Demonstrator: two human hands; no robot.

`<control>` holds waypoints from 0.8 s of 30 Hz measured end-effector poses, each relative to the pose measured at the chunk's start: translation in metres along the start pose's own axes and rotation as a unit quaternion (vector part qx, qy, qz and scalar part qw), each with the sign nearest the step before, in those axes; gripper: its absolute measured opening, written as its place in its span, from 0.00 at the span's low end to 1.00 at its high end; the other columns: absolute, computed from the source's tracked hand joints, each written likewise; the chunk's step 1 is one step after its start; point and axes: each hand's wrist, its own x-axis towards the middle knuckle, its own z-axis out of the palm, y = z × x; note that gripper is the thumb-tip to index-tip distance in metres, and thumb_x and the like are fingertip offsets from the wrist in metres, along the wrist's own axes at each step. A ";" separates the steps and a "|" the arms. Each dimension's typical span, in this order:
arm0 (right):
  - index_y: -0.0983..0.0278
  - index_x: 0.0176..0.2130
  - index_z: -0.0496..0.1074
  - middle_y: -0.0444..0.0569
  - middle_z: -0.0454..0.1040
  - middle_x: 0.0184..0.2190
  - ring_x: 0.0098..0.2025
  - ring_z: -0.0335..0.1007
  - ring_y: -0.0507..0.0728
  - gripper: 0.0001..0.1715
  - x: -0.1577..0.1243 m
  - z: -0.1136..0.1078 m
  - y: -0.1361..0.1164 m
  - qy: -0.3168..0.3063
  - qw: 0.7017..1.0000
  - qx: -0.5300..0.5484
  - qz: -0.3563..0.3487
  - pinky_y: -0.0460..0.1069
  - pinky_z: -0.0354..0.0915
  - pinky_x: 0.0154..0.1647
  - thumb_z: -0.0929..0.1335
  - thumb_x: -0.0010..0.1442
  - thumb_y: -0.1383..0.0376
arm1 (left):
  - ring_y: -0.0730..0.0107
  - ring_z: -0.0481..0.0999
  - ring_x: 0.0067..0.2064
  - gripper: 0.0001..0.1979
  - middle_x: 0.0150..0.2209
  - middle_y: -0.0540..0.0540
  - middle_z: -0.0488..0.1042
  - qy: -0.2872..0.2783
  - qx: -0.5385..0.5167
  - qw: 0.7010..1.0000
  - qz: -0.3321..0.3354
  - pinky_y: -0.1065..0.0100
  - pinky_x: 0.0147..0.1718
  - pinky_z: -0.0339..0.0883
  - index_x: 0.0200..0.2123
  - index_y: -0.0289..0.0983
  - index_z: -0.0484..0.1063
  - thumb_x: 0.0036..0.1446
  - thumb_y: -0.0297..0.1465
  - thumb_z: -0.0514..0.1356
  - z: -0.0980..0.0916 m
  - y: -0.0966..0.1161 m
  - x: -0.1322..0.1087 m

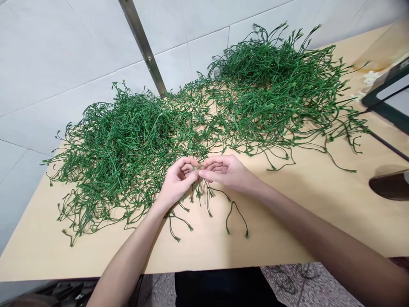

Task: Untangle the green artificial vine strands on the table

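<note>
Left hand and right hand sat fingertip to fingertip near the front of the pale wooden table, each pinched narrowly on the same thin green plastic branched sprig. Its strands ran from the pinch toward the person, splayed on the wood. The left heap of tangled green plastic stems lay just beyond the left hand, and the right heap was farther back.

The green stems pinched between the left hand and right hand looked like matt, rubbery plastic, as did the heaps beyond the fingers. Under both hands the table was smooth, pale wood-look board with a dull sheen. Beyond the left hand ran a brushed metal strip across smooth white wall tiles.
</note>
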 end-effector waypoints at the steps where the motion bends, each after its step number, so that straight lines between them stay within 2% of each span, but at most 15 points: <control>1: 0.65 0.32 0.74 0.44 0.74 0.26 0.28 0.70 0.50 0.16 0.000 0.000 0.000 0.002 1.000 0.001 0.005 0.47 0.70 0.33 0.77 0.43 0.62 | 0.79 0.61 0.25 0.10 0.23 0.55 0.61 0.003 0.000 1.000 0.003 0.76 0.25 0.56 0.32 0.36 0.68 0.50 0.32 0.66 0.001 0.000 0.000; 4: 0.64 0.33 0.73 0.43 0.73 0.26 0.28 0.70 0.50 0.16 0.000 -0.001 0.001 0.001 1.000 -0.003 0.010 0.48 0.71 0.34 0.77 0.42 0.65 | 0.80 0.60 0.25 0.13 0.23 0.56 0.60 0.016 0.005 1.000 0.001 0.76 0.25 0.56 0.29 0.36 0.65 0.48 0.32 0.67 0.002 0.001 0.000; 7: 0.64 0.33 0.73 0.42 0.72 0.25 0.28 0.70 0.50 0.14 0.000 -0.001 0.003 -0.003 1.000 -0.007 0.007 0.48 0.71 0.34 0.75 0.43 0.67 | 0.79 0.64 0.26 0.14 0.24 0.55 0.64 0.019 0.001 1.000 -0.010 0.76 0.26 0.59 0.28 0.36 0.66 0.47 0.34 0.68 0.003 0.004 0.000; 12: 0.65 0.31 0.73 0.42 0.72 0.25 0.27 0.69 0.49 0.12 0.001 -0.001 0.004 0.006 1.000 -0.008 0.002 0.46 0.69 0.31 0.72 0.41 0.71 | 0.77 0.70 0.28 0.15 0.25 0.52 0.71 -0.010 -0.045 0.998 -0.052 0.75 0.28 0.62 0.29 0.35 0.68 0.46 0.36 0.69 0.001 0.006 0.000; 15: 0.65 0.32 0.73 0.41 0.71 0.24 0.27 0.68 0.49 0.13 0.001 -0.003 0.003 -0.005 1.000 -0.006 -0.005 0.46 0.69 0.30 0.72 0.41 0.72 | 0.78 0.68 0.25 0.16 0.24 0.50 0.73 -0.027 -0.067 0.994 -0.086 0.75 0.26 0.59 0.31 0.34 0.69 0.48 0.38 0.69 -0.002 0.005 0.001; 18: 0.65 0.33 0.73 0.40 0.71 0.24 0.28 0.69 0.49 0.15 0.000 -0.004 0.002 -0.015 1.000 -0.005 -0.009 0.45 0.70 0.32 0.72 0.41 0.73 | 0.80 0.65 0.24 0.16 0.24 0.51 0.72 -0.042 -0.085 0.991 -0.100 0.75 0.24 0.56 0.34 0.34 0.70 0.50 0.40 0.68 -0.004 0.002 0.001; 24: 0.65 0.36 0.68 0.43 0.74 0.27 0.31 0.75 0.51 0.16 -0.002 -0.003 -0.002 -0.048 0.997 0.045 0.026 0.49 0.73 0.37 0.70 0.45 0.74 | 0.79 0.65 0.27 0.14 0.25 0.53 0.67 -0.061 -0.087 0.991 -0.084 0.75 0.27 0.57 0.36 0.35 0.69 0.56 0.41 0.63 -0.004 -0.003 0.000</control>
